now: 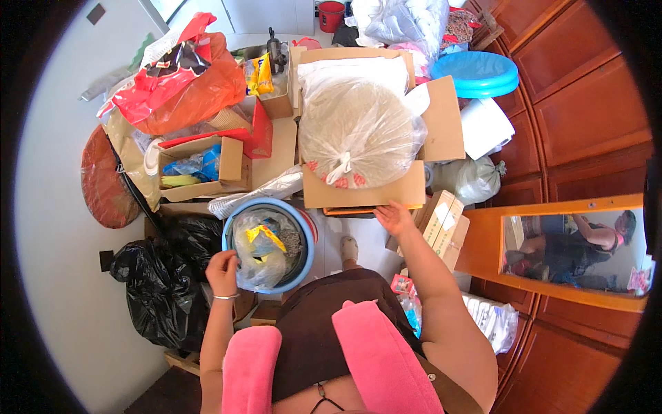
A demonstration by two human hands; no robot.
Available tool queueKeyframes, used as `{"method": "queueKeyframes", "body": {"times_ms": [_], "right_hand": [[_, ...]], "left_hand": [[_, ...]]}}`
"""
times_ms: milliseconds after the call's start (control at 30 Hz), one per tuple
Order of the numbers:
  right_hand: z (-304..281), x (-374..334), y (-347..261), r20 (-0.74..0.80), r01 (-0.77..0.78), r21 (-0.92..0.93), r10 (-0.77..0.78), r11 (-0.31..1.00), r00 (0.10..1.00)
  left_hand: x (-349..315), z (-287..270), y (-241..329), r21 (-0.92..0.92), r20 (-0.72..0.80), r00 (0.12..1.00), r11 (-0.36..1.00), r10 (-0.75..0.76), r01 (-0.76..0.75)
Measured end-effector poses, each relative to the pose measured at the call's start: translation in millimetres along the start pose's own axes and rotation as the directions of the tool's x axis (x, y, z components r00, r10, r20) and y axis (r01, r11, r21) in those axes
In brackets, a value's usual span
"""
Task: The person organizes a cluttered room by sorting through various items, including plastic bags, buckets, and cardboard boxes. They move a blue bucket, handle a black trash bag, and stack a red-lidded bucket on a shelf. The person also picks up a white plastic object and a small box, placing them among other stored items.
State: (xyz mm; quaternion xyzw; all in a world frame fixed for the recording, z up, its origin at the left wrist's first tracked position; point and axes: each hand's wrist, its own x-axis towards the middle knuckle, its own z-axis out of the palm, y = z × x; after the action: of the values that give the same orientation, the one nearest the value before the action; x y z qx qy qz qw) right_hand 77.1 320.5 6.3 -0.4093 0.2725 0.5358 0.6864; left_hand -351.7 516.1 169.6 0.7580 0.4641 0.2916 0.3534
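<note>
Front and centre in the head view: open cardboard box [407, 190], flaps out, big round clear bag [365, 117] sitting in it, tied neck facing the person. Right hand [394, 218] at the lower edge of the near flap, fingers on the edge; can't tell if it's gripping. Left of the box and closer in: blue basin [310, 246], with a clear plastic bag [249, 274] and a yellow packet [267, 237] showing in it. Left hand [222, 272] at the basin's left side, fingers bent, by the plastic bag's edge; can't tell if it's pinching it. Black bags [162, 303] just left of that hand. Beyond the basin, small open carton [231, 157] with blue stuff inside, red plastic bag [217, 86] past it. Right side: long cartons [441, 219] just beside the right hand, framed mirror [569, 252] farther right, round light-blue tub or lid [476, 72] up behind
</note>
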Motion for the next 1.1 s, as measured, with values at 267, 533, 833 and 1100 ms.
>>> {"method": "queueKeyframes", "body": {"times_ms": [267,533,833,1100], "right_hand": [[44.8,-19.0,-36.5,0.174,0.077,0.126,-0.099,0.989,0.98],[54.9,-85.6,-86.5,0.148,0.014,-0.907,0.289,0.42,0.946],[67.5,42.7,-146.3,0.14,0.459,-0.834,-0.687,0.306,0.713],[132.4,46.9,-117.7,0.427,0.601,-0.656,-0.432,0.457,0.795]], "left_hand": [[-35.7,41.4,91.5,0.185,0.367,0.919,0.957,0.144,-0.224],[-55.9,63.3,73.1,0.238,0.452,0.891,0.957,0.041,-0.165],[-75.8,136.7,83.3,0.322,0.611,0.791,0.912,0.004,-0.253],[-63.4,204.4,115.6,0.397,0.571,0.798,0.916,-0.194,-0.061]]}}
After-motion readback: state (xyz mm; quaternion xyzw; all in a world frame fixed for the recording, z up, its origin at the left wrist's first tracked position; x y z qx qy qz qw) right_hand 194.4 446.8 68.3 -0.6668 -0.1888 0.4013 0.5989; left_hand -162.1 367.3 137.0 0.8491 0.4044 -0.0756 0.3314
